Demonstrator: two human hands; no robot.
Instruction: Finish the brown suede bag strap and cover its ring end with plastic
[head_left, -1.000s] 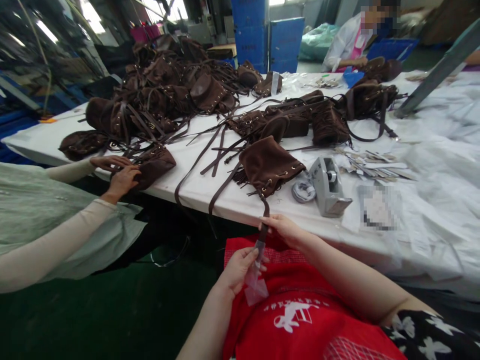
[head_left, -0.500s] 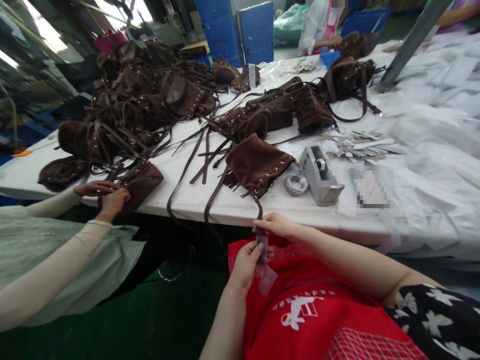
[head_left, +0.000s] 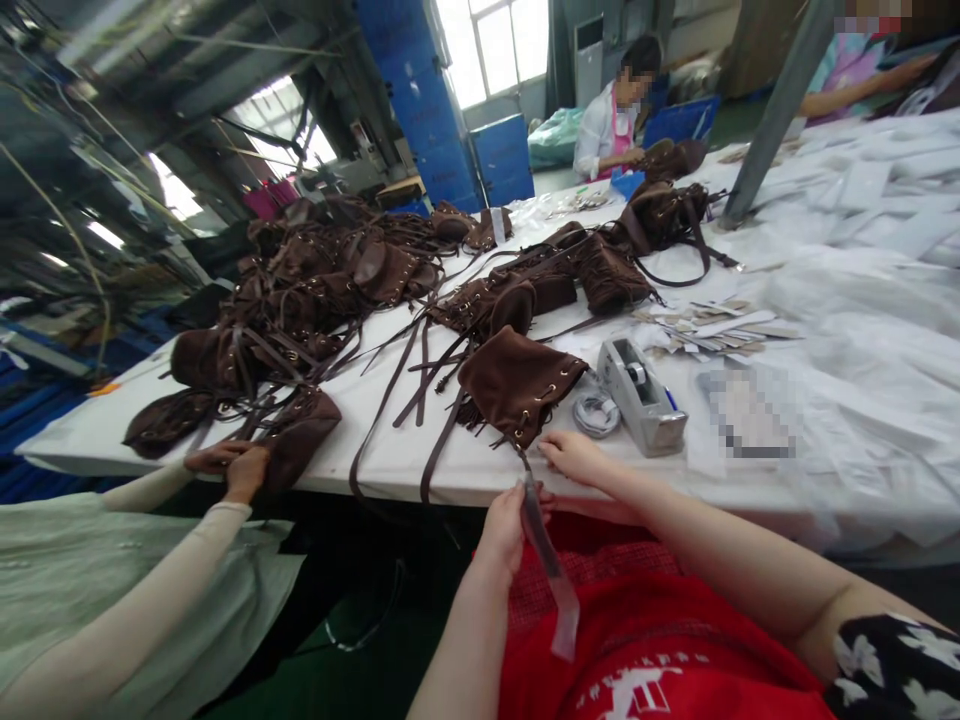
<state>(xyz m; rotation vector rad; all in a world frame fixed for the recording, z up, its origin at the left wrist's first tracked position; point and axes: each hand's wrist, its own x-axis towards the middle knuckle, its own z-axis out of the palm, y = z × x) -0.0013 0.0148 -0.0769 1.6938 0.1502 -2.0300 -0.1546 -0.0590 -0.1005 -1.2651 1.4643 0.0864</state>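
In front of me a dark brown fringed drawstring bag [head_left: 517, 385] with metal eyelets lies at the table's edge. One strap [head_left: 536, 520] runs down from it over my red apron, with a clear plastic sleeve [head_left: 566, 620] around its lower end. My left hand [head_left: 508, 525] is closed around the strap below the bag. Close to the bag's lower right corner is my right hand [head_left: 576, 458], its fingers curled together and off the strap; whether anything small is in them is hidden. A grey tape dispenser [head_left: 643, 400] and a coiled grey roll [head_left: 596, 412] stand beyond it.
A heap of brown bags [head_left: 322, 270] covers the table's left side. To the left, a co-worker's hands [head_left: 236, 465] hold another bag. Paper strips [head_left: 720, 328] and white wrapping [head_left: 862, 300] lie to the right. A grey metal post [head_left: 780, 115] rises at the back right.
My right hand has let go of the strap and moved up and right beside the bag. The sleeved strap end now hangs longer below my left hand. The view has tilted upward.
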